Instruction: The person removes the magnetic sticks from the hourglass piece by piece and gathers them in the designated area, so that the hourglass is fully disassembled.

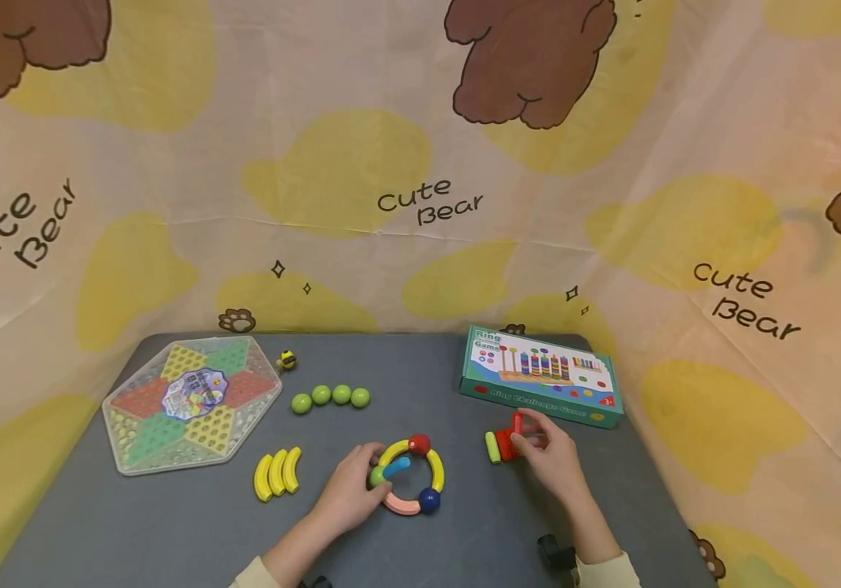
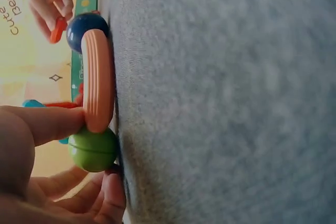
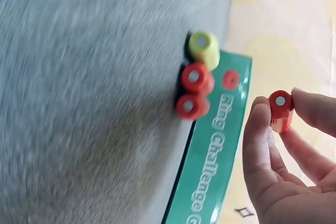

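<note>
L hand [image 1: 350, 490] on ring toy [image 1: 407, 474]; R hand [image 1: 549, 453], red piece [image 3: 281, 109].

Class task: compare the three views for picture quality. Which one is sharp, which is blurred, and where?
Head view: evenly lit and sharp, the game box lettering readable, the backdrop bowed toward the edges. Left wrist view: the orange curved piece crisp, the left hand up close soft. Right wrist view: grey table smeared by motion, the red peg in the right hand slightly soft.
</note>
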Tool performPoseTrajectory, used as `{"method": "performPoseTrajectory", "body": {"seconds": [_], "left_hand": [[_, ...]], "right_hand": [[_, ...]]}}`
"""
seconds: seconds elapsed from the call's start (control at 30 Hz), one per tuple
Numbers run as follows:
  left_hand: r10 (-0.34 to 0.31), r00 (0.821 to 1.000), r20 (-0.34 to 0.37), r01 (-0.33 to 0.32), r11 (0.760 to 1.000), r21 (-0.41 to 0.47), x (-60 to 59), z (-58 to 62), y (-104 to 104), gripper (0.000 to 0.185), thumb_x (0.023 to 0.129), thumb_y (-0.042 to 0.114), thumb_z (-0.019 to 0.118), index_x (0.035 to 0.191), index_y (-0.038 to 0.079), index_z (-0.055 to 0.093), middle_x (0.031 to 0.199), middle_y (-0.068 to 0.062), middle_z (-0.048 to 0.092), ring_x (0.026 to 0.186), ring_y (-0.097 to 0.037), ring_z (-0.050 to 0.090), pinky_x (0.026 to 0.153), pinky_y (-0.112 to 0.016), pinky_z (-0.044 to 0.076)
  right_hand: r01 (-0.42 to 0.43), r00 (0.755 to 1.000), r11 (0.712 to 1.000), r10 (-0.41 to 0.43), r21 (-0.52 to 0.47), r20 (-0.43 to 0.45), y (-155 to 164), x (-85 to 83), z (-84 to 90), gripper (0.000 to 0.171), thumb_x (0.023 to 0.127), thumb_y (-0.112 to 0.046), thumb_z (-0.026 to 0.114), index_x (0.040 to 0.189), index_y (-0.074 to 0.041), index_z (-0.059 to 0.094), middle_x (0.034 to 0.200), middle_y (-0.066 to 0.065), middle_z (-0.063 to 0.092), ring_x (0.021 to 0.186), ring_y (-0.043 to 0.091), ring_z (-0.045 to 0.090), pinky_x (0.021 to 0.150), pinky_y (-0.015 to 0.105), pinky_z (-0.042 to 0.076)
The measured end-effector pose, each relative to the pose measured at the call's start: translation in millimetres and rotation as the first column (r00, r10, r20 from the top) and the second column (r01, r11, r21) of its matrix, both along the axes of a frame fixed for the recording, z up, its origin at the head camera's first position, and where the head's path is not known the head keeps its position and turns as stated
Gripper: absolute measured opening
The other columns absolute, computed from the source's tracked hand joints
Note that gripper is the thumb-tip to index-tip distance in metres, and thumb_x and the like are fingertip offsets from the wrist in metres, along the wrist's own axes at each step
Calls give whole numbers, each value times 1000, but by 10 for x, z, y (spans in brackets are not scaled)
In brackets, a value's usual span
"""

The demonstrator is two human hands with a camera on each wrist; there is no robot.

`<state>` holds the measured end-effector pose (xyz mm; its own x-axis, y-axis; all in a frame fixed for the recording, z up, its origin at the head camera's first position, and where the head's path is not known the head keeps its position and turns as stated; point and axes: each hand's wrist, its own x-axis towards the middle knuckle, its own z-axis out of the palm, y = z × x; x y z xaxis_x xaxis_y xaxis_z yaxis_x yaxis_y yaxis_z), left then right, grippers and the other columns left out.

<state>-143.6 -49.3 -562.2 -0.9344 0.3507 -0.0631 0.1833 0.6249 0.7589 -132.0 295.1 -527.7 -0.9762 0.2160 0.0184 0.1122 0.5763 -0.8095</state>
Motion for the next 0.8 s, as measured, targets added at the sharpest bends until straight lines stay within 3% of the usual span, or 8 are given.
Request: {"method": "performPoseTrajectory", "body": {"seconds": [0.17, 0.3, 0.43, 0.63, 0.8], "left_hand": [[20, 1000, 11, -20, 1000, -13, -4, -6, 5, 58, 86, 25, 80, 135, 5, 56, 118, -8, 60, 110, -26, 59, 93, -50, 50], [33, 999, 21, -33, 999, -35, -8, -22, 9, 60, 83, 32, 83, 131, 3, 60, 106, -4, 57, 88, -17, 55, 75, -34, 49], [46, 999, 17, -45, 999, -11, -14, -24, 12, 52, 85, 23, 82, 128, -1, 64, 103, -5, 55, 73, -10, 49, 60, -23, 43], [108, 994, 1, -108, 994, 16, -16, -31, 8, 49, 86, 13, 79, 130, -1, 63, 111, -11, 56, 76, -8, 54, 60, -20, 47], [92, 996, -17, -92, 996, 7, -34, -15, -3, 46, 87, 12, 79, 128, -2, 64, 107, -8, 58, 76, -8, 54, 60, -20, 47]], "right_hand": [[-5, 1000, 995, 5, 98, 9, 146, -55, -80, 46, 91, -17, 75, 135, -10, 63, 109, 14, 71, 93, 26, 69, 81, 36, 58], [-35, 998, 989, 28, 147, 50, 230, -95, -133, 44, 92, -14, 74, 134, -9, 63, 104, 13, 71, 89, 23, 67, 80, 39, 56], [-66, 992, 979, 44, 191, 118, 283, -131, -204, 44, 91, -14, 75, 134, -9, 64, 100, 10, 69, 84, 20, 61, 77, 37, 53], [-107, 983, 975, 75, 193, 166, 291, -135, -266, 41, 92, -13, 73, 132, -8, 65, 99, 8, 68, 85, 18, 62, 81, 41, 54], [-123, 981, 976, 92, 183, 169, 277, -121, -241, 34, 96, -11, 64, 131, -6, 66, 107, 13, 70, 92, 25, 63, 87, 49, 53]]}}
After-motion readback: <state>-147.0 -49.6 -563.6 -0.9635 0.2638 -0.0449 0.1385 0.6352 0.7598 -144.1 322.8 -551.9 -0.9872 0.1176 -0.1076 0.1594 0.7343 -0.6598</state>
